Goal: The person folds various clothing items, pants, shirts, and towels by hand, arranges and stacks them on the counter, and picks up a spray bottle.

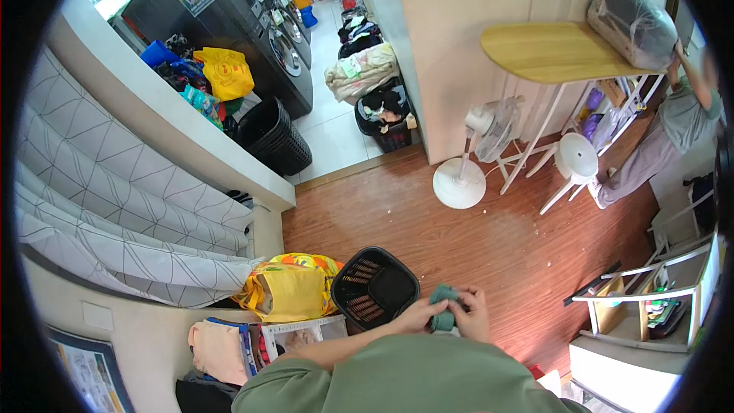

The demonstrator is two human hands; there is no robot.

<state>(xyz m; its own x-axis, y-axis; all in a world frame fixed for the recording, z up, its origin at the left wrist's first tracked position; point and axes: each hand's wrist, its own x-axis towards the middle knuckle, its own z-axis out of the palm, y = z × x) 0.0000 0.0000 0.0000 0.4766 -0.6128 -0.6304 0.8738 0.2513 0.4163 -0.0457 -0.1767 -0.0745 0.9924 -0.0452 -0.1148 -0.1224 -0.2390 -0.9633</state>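
A small dark-green piece of bundled cloth (442, 307) is between my two hands, close in front of my body; its exact kind cannot be made out. My left hand (420, 316) pinches it from the left side. The fingers of my right hand (472, 312) are closed on its right side. Just left of my hands stands a black plastic basket (375, 288) with slotted walls, and no contents show inside. Beside that basket sits a yellow bag (294, 291) with an orange-patterned part behind it.
Folded clothes (219, 350) are stacked at lower left. A white fan (460, 182), a white stool (575, 159) and a wooden-topped table (558, 50) stand ahead right. Another person (680, 122) touches a plastic-wrapped bundle (631, 23). Laundry baskets (274, 134) and grey machines (222, 38) lie beyond the doorway.
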